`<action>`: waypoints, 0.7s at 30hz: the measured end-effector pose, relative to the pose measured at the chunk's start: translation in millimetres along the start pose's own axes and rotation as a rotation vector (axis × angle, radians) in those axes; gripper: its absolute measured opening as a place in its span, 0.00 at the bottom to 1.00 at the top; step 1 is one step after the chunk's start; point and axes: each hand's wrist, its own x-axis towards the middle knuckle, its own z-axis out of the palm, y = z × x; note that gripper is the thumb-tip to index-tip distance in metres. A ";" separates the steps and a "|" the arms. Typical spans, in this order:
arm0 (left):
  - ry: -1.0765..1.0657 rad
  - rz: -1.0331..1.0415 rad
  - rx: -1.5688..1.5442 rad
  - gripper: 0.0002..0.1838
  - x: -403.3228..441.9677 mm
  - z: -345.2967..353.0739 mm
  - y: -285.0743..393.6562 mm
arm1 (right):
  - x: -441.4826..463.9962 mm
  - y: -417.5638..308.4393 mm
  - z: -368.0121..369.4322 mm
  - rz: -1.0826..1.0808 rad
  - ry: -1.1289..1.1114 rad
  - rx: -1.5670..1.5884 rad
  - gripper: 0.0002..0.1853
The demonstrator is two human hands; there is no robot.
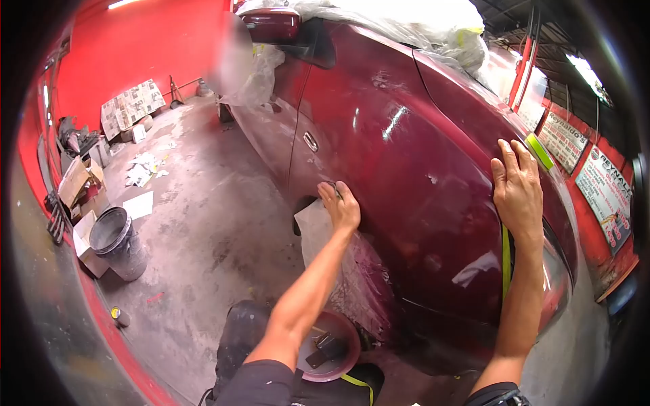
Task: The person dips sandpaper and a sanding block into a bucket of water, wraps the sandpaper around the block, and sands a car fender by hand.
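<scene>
A dark red car body (406,176) fills the middle and right, with dull scuffed patches. My left hand (340,205) is at the wheel arch edge, fingers pressed together; whether something is between them is hidden. Just below it, a translucent plastic sheet (315,230) hangs over the wheel area. My right hand (518,186) lies on the car's front corner, fingers stretched out and slightly apart. Close to its fingertips is a lime-green block or tape piece (539,151). A yellow-green strip (506,260) runs down beside my right forearm.
Below my left arm sits a round basin (351,342) with dark items inside. At left are a black bucket (122,243), cardboard boxes (73,183), a small can (120,317) and scattered paper (142,169). Plastic sheeting (433,34) covers the car's top. Signs hang at right.
</scene>
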 end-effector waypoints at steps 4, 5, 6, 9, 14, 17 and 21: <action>-0.116 0.316 0.237 0.41 -84.5 -7.6 27.7 | -1.9 0.4 3.1 -0.012 0.001 -0.035 0.23; -0.136 0.455 0.220 0.41 -79.2 -12.4 4.0 | -4.2 0.5 1.7 -0.010 -0.008 -0.042 0.23; -0.136 0.457 0.213 0.41 -54.6 -14.9 0.5 | -2.1 -0.8 0.3 -0.007 -0.007 -0.024 0.23; -0.062 0.079 -0.025 0.42 -1.8 -14.9 11.2 | -0.4 -2.4 -1.3 -0.013 -0.008 -0.028 0.22; -0.233 0.761 0.246 0.42 -104.6 -16.5 -1.9 | -1.4 -1.1 -0.4 -0.017 -0.004 0.012 0.23; -0.209 0.566 0.122 0.40 -34.2 -21.2 12.1 | -1.9 -2.3 -2.6 -0.015 -0.003 -0.005 0.23; 0.088 0.013 0.045 0.38 -17.2 13.4 44.8 | -2.7 -3.8 -2.9 -0.004 -0.005 0.005 0.23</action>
